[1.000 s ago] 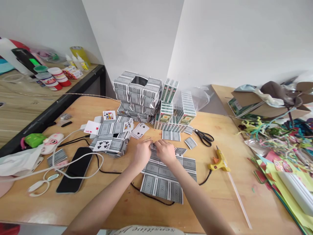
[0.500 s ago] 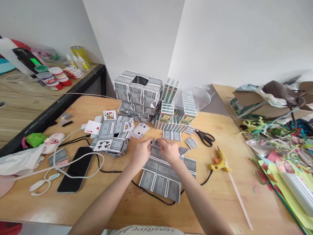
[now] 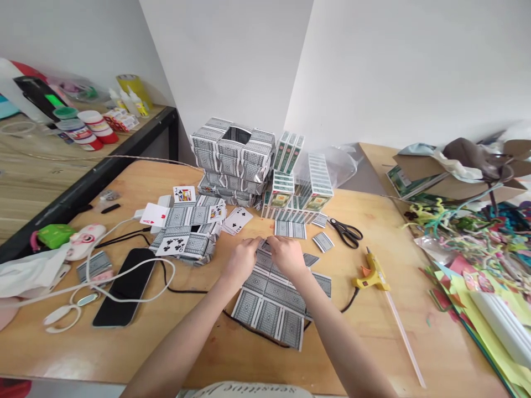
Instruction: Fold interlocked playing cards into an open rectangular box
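Grey card panel point(image 3: 271, 290): left hand point(image 3: 240, 260), right hand point(image 3: 289, 256) pinch far end. Card box point(image 3: 229, 157) beyond fingers: holed top, contents hidden.

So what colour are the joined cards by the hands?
The joined cards are patterned grey and white; head view.

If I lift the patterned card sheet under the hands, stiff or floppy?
Probably floppy overall: the card sheet looks thin, with many seams where it could hinge. Likely light, since it seems just flat cards. Its near edge might catch the black cord running alongside.
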Demonstrator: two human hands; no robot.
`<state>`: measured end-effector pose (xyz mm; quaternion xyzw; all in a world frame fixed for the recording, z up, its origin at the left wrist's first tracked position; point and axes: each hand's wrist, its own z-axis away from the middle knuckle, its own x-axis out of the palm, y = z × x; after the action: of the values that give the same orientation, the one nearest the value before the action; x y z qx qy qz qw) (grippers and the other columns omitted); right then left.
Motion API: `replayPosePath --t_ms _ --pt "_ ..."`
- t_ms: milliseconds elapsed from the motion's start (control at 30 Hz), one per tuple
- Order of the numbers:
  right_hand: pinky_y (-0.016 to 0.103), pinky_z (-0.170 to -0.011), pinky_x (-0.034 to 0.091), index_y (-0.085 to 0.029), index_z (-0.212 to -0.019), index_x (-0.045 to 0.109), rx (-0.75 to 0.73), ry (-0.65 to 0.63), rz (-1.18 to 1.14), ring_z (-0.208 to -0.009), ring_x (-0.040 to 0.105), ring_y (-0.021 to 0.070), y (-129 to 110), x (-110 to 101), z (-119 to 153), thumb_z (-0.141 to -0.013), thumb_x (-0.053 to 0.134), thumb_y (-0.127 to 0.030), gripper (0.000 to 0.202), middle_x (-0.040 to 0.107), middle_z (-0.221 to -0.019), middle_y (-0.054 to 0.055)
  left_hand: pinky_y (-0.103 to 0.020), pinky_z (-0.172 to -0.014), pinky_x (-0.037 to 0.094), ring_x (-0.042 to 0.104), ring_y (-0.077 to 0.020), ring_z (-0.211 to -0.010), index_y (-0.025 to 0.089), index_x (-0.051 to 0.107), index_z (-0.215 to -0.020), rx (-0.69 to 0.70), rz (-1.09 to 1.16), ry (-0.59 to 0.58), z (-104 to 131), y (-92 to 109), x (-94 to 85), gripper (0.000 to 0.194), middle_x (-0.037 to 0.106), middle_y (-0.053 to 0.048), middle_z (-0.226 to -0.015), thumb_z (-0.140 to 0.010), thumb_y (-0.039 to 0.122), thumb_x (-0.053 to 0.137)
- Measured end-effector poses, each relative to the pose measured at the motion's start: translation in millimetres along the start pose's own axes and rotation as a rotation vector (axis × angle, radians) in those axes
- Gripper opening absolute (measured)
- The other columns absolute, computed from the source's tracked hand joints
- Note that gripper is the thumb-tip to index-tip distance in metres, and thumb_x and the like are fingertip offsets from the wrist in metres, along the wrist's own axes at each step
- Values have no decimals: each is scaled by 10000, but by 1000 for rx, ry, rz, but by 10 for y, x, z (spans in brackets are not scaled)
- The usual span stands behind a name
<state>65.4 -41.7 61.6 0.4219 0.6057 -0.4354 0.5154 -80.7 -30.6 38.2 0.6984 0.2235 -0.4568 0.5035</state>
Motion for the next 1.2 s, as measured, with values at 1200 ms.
replayPosePath --t_ms 1200 --pt "225 -566 327 -211 -960 559 42 -150 -85 -750 594 160 -75 48 21 -816 383 -152 235 659 -838 37 -282 -688 458 632 -212 -808 169 586 -1004 -180 -14 -117 48 65 -119 280 674 -83 -879 -798 137 398"
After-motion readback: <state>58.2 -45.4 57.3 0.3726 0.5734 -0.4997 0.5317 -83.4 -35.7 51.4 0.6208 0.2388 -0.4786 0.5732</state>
